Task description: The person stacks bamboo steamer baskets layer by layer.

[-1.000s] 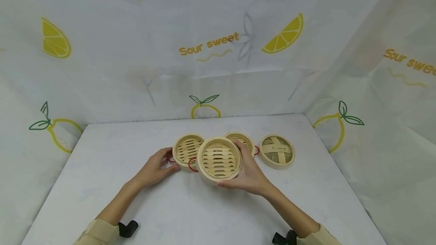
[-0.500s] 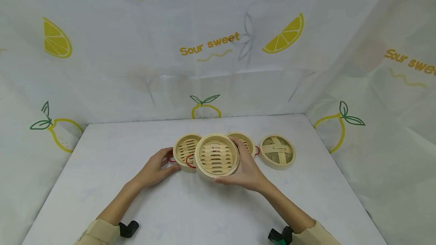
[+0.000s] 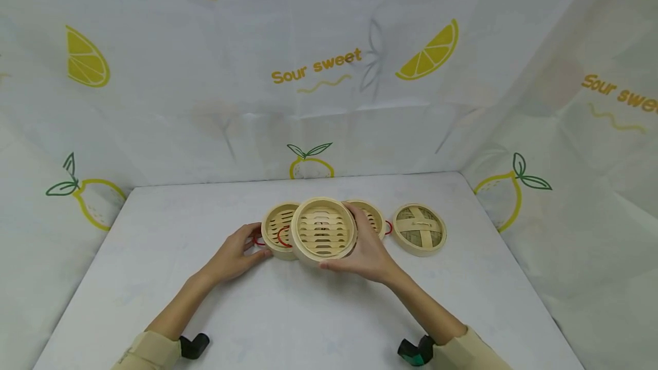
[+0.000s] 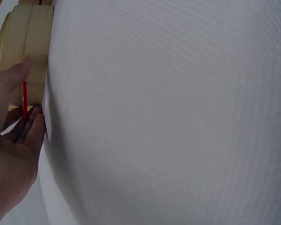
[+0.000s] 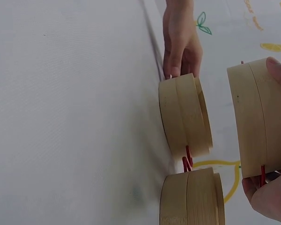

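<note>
My right hand [image 3: 370, 254] grips a round bamboo steamer basket [image 3: 323, 228] by its right side, thumb at the near edge. In the right wrist view this raised basket [image 5: 253, 117] is well off the table, its slatted inside facing up toward the head camera. A second bamboo steamer basket [image 3: 273, 226] sits on the table to the left, partly hidden behind the raised one. My left hand [image 3: 233, 256] holds it at the left, around its red loop handle; in the left wrist view the thumb [image 4: 18, 74] lies against the side wall.
A third bamboo steamer basket [image 3: 375, 217] with a red loop stands behind the right hand, partly covered. Farther right lies a woven bamboo lid [image 3: 418, 230] with a crossed strap. The white table [image 3: 308, 324] meets a lemon-printed curtain [image 3: 329, 124] at the back.
The right hand has moved the raised basket slightly left and away from me, covering more of the left basket. The left hand stays put on its basket.
</note>
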The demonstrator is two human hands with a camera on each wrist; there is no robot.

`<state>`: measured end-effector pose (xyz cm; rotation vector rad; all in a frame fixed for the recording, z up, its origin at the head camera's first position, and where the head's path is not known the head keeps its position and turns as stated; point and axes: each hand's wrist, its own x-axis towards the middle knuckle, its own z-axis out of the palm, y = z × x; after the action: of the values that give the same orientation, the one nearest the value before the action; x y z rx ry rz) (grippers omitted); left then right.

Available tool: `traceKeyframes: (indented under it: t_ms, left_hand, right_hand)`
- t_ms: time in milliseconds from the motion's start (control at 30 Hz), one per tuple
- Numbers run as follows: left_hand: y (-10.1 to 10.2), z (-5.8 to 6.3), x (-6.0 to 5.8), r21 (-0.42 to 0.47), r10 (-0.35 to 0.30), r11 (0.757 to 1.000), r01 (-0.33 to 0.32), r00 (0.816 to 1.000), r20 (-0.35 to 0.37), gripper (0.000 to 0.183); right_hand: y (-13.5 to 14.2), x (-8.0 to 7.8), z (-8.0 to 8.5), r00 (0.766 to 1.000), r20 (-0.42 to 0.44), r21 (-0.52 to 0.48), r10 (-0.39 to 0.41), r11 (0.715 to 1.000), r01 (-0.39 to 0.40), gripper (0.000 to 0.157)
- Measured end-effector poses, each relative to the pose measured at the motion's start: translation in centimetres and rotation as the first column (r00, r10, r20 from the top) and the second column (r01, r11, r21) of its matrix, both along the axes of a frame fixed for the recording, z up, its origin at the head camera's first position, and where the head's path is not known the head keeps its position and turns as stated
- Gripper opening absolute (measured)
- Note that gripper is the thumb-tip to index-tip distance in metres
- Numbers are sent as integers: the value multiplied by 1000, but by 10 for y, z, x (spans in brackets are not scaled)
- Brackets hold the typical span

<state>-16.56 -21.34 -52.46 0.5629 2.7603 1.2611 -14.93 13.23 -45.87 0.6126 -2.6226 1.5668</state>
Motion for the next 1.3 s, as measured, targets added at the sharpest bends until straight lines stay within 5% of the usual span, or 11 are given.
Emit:
traceKeyframes:
  t_ms: [1300]
  left_hand:
    - [1, -1, 0, 17, -6, 1000, 6, 1000, 14, 72]
  right_hand:
    - [-21, -18, -3, 999, 31, -38, 27, 999, -26, 131]
